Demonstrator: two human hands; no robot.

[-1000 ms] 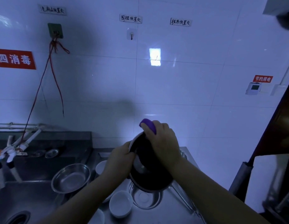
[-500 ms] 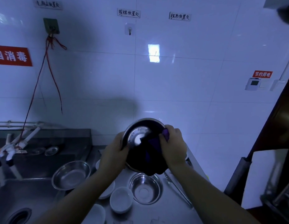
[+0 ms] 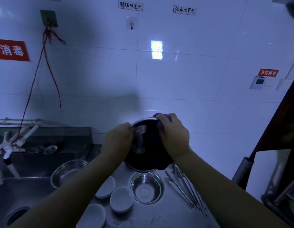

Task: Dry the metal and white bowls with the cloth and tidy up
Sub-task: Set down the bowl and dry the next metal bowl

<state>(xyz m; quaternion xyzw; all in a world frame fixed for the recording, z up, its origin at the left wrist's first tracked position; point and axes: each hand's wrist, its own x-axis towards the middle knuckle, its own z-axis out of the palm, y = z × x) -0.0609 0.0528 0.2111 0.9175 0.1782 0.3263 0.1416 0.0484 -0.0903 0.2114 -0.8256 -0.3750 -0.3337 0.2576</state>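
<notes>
I hold a large metal bowl (image 3: 140,139) tilted on edge above the steel counter. My left hand (image 3: 117,140) grips its left rim. My right hand (image 3: 173,137) presses a purple cloth (image 3: 159,127) over the bowl's top right rim, and the cloth drapes down across the bowl. Below the hands, a small metal bowl (image 3: 147,187) stands on the counter. Another metal bowl (image 3: 67,172) rests at the sink's edge. Three white bowls lie near the front: one (image 3: 106,187) partly under my left arm, one (image 3: 121,199) beside it, one (image 3: 92,217) nearest me.
Metal tongs and a spoon (image 3: 184,185) lie on the counter (image 3: 167,216) right of the small bowl. The sink (image 3: 19,195) with its drain is at the lower left, a tap (image 3: 14,142) above it. A tiled wall with a hook (image 3: 131,24) rises behind. A dark cabinet stands at right.
The bowl has turned in my hands. My right hand with the cloth slid from the bowl's right side up to its top rim. The view has dipped slightly.
</notes>
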